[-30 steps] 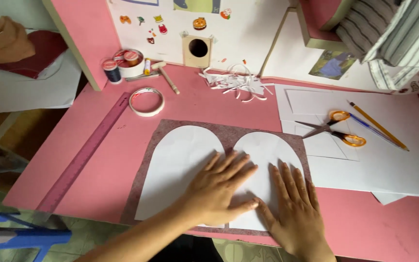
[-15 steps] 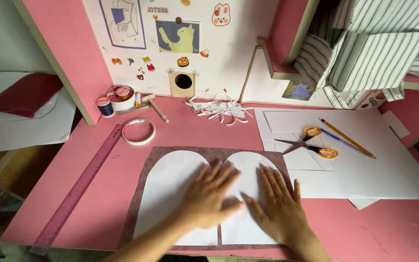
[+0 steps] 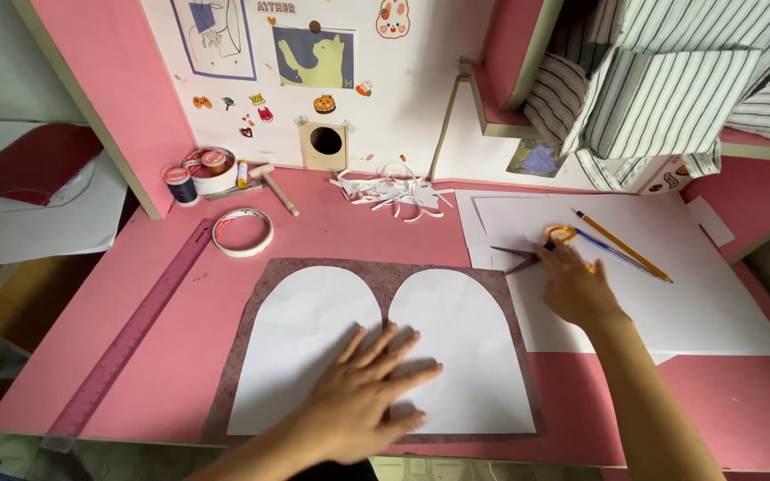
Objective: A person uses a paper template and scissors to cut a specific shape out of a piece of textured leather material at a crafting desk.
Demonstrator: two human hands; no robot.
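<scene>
Surface: you work at a pink desk (image 3: 331, 236) with a raised pink side panel on your left and a white back wall.
Wall: small stickers and two picture cards, one blue-outlined, one with a yellow cat shape on blue (image 3: 314, 56), hang above a little wooden box with a round hole (image 3: 325, 144).
Room: striped grey-and-white cloth (image 3: 670, 89) spills from the pink shelf at upper right; a dark red folder (image 3: 33, 160) lies on white paper off the desk's left edge.
Left hand: your left hand (image 3: 363, 401) lies flat, fingers spread and released, across the two white arch-shaped paper pieces (image 3: 470, 343) on the mauve backing sheet (image 3: 385, 276).
Right hand: your right hand (image 3: 577, 285) is on the orange-handled scissors (image 3: 541, 248), which rest on the large white sheet (image 3: 697, 285); whether it has closed around them you cannot tell.
Nearby: a yellow pencil (image 3: 621, 246) just beside the scissors, paper scraps (image 3: 389, 190), tape ring (image 3: 242, 232), purple ruler (image 3: 131, 330), thread spools (image 3: 193, 174).
</scene>
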